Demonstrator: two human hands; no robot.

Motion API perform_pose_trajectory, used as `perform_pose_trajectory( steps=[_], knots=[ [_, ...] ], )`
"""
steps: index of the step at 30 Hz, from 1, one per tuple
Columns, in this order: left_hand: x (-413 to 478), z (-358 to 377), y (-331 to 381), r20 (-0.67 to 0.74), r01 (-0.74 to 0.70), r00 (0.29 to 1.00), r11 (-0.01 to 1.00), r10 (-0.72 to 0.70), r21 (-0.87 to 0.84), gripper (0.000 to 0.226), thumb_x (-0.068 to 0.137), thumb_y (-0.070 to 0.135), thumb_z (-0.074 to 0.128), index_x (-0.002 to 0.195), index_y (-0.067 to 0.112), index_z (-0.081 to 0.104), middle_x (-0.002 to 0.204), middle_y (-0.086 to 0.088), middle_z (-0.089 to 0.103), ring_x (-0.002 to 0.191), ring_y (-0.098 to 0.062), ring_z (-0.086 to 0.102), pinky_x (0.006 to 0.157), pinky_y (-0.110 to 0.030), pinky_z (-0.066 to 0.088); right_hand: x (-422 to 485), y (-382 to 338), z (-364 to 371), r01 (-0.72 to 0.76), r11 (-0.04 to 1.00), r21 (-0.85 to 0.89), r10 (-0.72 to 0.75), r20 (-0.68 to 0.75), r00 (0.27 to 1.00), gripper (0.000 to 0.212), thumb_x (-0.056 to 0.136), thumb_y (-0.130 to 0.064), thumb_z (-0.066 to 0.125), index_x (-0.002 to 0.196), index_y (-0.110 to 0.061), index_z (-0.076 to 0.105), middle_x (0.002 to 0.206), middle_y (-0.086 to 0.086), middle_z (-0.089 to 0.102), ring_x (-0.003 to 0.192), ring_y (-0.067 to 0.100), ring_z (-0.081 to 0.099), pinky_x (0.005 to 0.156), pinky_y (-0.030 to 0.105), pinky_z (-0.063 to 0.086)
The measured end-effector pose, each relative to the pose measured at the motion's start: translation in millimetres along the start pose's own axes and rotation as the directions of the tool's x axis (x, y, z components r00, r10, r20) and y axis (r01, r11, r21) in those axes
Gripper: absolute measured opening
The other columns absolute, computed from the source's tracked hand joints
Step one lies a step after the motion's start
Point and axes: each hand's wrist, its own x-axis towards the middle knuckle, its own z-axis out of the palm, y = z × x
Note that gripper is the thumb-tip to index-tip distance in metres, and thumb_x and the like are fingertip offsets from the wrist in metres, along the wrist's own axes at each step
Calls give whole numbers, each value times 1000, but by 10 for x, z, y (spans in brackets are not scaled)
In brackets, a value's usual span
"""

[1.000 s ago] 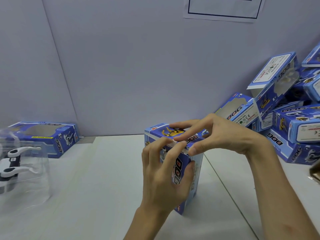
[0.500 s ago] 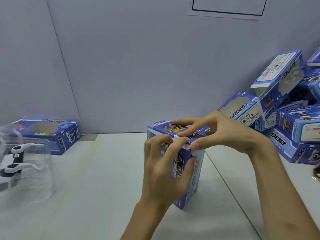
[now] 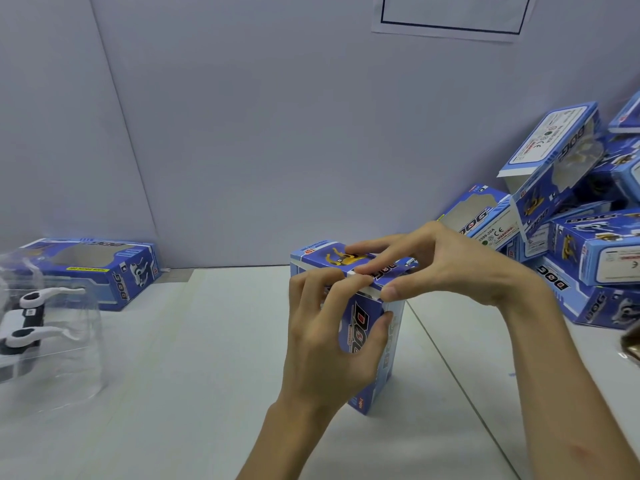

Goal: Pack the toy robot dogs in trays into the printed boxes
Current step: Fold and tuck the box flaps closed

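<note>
Here the blue box [image 3: 358, 323], lettered DOG with a yellow dog on top, stands upright on the table [image 3: 207, 375]. The left hand [image 3: 322, 348] curls round its upper front; the right hand [image 3: 450, 268] pinches its top just above.

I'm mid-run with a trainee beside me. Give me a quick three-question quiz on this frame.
1. True or false: the left hand grips the upright box.
2. The right hand pinches: A) the box's top flap; B) the wall sheet; C) a box in the pile.
3. Fill in: the toy dog in its clear tray sits on the person's ___ side.

Key: 1 true; 2 A; 3 left.
</note>
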Motion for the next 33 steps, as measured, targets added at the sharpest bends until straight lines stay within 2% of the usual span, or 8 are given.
perform_pose_trajectory(
  steps=[5,9,19,24,27,29,31,33],
  knots=[
    [20,-26,-20,21,14,1000,1000,-14,-18,53,73,28,80,117,21,53,112,-8,64,109,-16,48,98,-10,37,19,7,7,7,1000,-24,-8,-29,1000,37,68,-31,84,104,-29,80,130,-23,64,124,-4,55,86,18,55],
    [19,-26,-18,28,13,1000,1000,-12,-19,52,72,27,80,116,21,53,111,-9,64,109,-16,48,98,-9,37,8,2,-6,1,999,-35,-1,-5,1000,39,67,-35,86,105,-29,80,132,-23,63,126,-3,54,93,26,50],
    [20,-23,-17,29,24,999,999,-23,-31,50,73,28,79,115,22,53,110,-6,63,108,-15,49,95,-11,41,10,10,-7,22,998,-66,-24,-26,999,33,70,-27,89,102,-30,81,129,-22,64,124,-2,56,83,18,55],
    [13,-14,-33,30,23,999,999,-23,-27,44,80,34,74,118,23,56,116,1,55,110,-15,47,96,-14,39,18,2,-18,-7,992,-129,4,-19,1000,27,72,-36,83,99,-34,80,130,-29,61,124,-7,54,94,26,48],
    [-1,7,-41,4,0,1000,1000,0,30,43,82,41,70,118,22,58,120,1,52,113,-18,47,95,-27,42,37,11,16,-10,999,-47,7,-60,998,26,79,-43,77,101,-29,80,131,-24,62,126,-4,54,100,32,49],
    [-2,13,-50,0,-8,1000,998,8,65,43,82,44,69,118,25,55,122,-2,54,116,-20,50,96,-32,42,58,30,56,-54,999,-7,53,-87,995,35,78,-44,79,112,-37,74,132,-24,61,127,0,54,102,36,52],
    [-4,10,-56,-4,-20,1000,996,20,86,42,82,45,68,117,25,54,122,-2,55,115,-20,51,97,-33,41,72,50,84,-125,992,33,127,-54,990,49,78,-43,80,124,-44,64,132,-20,63,123,9,60,104,47,50],
    [-1,7,-57,-7,-26,1000,995,27,93,43,82,46,68,115,24,53,120,-3,58,113,-20,52,96,-33,43,74,51,98,-161,986,35,162,-19,987,52,78,-42,76,127,-46,59,130,-19,64,117,15,65,106,60,44]
  ],
)
